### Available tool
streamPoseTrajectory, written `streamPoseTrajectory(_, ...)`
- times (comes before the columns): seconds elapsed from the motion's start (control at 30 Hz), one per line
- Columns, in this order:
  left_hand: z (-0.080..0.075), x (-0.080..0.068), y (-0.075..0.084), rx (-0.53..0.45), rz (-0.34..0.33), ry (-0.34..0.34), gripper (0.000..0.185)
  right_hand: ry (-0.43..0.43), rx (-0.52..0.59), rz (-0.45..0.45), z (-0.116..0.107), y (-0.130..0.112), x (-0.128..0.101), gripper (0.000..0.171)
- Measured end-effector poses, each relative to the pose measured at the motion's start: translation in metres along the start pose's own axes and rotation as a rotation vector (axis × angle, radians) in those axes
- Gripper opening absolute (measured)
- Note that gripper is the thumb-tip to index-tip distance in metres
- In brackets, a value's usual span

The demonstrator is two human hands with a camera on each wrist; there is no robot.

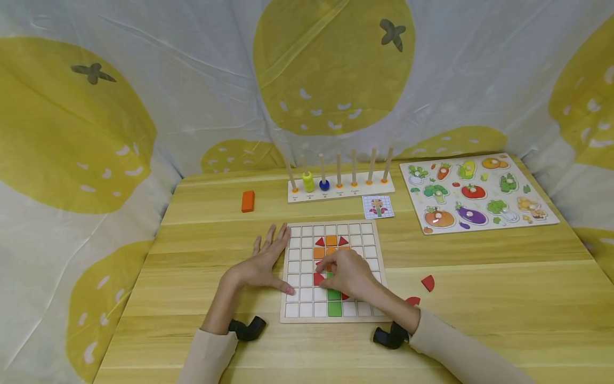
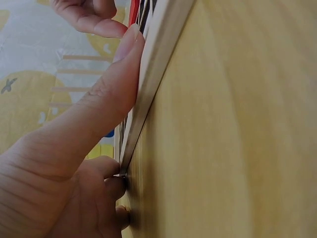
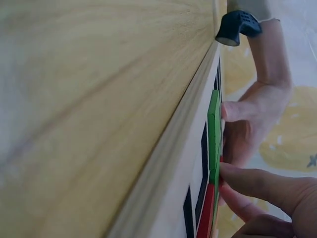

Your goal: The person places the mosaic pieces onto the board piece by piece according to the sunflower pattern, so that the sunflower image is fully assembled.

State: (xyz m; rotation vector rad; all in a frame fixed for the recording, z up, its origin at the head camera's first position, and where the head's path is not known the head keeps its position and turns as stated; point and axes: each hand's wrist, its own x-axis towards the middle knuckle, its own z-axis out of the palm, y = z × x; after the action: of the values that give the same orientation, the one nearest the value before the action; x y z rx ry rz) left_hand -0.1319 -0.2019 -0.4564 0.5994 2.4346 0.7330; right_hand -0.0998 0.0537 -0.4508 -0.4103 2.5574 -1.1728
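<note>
The left hand (image 1: 265, 263) lies flat with straight fingers against the grid board's (image 1: 331, 318) left edge, seemingly to steady it on the worktop (image 1: 479, 298). The right hand (image 1: 349, 275) pinches a red piece (image 1: 318, 278) mid-board beside green tiles (image 1: 334, 308). 2 red pieces (image 1: 427, 282) lie nearby.

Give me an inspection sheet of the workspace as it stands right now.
Surface: wooden table, pale grain.
Job's things: grid board with orange, red and green tiles; pattern card beyond it.
Clutter: orange block, peg rack with two beads, vegetable puzzle, two loose red pieces right of the board.
Grips: left hand flat, thumb against the board's left edge; right hand fingertips on tiles mid-board, hold unclear.
Cables: nothing seen.
Surroundings: lemon-print cloth behind and at both sides.
</note>
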Motion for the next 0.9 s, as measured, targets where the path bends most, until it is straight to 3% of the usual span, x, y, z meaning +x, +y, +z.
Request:
streamPoseTrajectory(0.2, 0.0007, 0.0008, -0.0007, -0.004, 0.000, 0.002, 0.144, -0.006, 0.008, -0.034, 0.0000, 0.0019, 0.0009, 0.016)
streamPoseTrajectory(0.67, 0.0008, 0.0007, -0.0018, -0.005, 0.001, 0.001, 0.144, -0.005, -0.012, 0.003, 0.0011, 0.0011, -0.0002, 0.016)
streamPoseTrajectory(0.9, -0.0005, 0.0007, -0.0007, -0.002, -0.002, 0.000, 0.144, -0.037, 0.049, -0.036, -0.0010, 0.0066, 0.0015, 0.017)
